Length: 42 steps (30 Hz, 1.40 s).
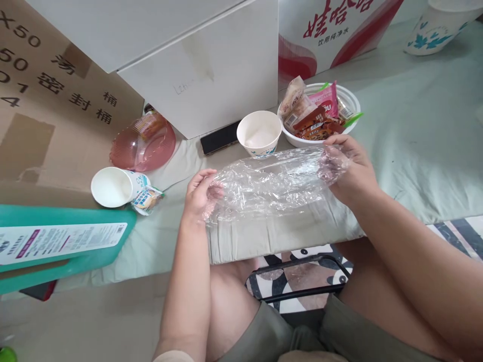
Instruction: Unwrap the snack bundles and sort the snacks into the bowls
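Well apart, the left hand [197, 195] and right hand [355, 170] grip opposite ends of the clear plastic [269, 182] between them; a cup [259, 134] sits at its twelve o'clock, a bowl [298, 141] at one.

Above the near edge of the surface [415, 136], a plastic film [269, 181] spans from the left hand [199, 193] to the right hand [352, 168]. Behind it stands a paper cup [259, 131], with a smartphone [221, 138] just left and a basin [355, 100] holding snack packets [319, 115] just right. A water carton [332, 42] sits behind the basin. Further left, a tipped cup [116, 187] lies before a bowl [151, 148], beside a cardboard box [68, 136].
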Available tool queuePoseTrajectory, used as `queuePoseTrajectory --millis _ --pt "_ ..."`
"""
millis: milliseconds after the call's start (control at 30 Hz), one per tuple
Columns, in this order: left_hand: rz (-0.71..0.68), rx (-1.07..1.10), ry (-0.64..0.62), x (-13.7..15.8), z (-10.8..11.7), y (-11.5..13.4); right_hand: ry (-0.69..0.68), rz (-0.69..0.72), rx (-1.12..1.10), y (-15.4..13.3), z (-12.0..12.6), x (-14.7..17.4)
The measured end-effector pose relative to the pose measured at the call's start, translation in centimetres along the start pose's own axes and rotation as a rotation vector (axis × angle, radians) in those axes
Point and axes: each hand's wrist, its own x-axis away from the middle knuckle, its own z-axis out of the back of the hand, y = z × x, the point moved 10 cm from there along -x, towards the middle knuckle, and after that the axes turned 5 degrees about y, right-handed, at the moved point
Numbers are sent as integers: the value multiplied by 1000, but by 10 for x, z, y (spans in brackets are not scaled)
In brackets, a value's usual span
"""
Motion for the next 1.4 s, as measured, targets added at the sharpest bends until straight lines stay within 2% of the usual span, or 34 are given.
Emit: queuePoseTrajectory --millis 200,333,467,533,633,700,800,900,967,1033,1133,1233,1300,1333,1400 --pt "83 48 29 -3 -2 -5 7 -33 -9 5 0 0" --pt "193 82 -15 -3 -5 -16 72 -65 24 12 9 -4" --pt "175 68 -90 1 -12 -13 -4 -57 -65 9 7 -7" --pt "158 1 -111 3 -14 -13 -2 -83 -16 12 9 -6" --pt "140 -110 -76 2 -11 -12 14 -86 87 13 12 -5" --pt "138 -132 -50 2 -9 -12 26 -33 80 8 14 -5" --pt "131 -97 -49 1 -7 -8 150 119 131 -12 29 -6" --pt "145 -56 -148 7 -12 -6 200 263 87 -34 37 -4" --pt "179 -43 -267 14 -23 -9 96 207 0 -30 28 -6" --pt "211 -56 -388 24 -37 -14 -74 59 -23 -13 8 -4" --pt "242 -129 -560 39 -60 -24 -399 -141 40 18 -34 17" --pt "241 -186 -683 50 -76 -31 -784 -280 210 46 -71 56" --pt "205 -211 -680 48 -77 -32 -996 -307 379 59 -83 79" --pt "180 -222 -647 45 -74 -31 -1045 -290 461 62 -84 84" --pt "120 -227 -518 33 -63 -25 -1019 -236 581 62 -81 80"
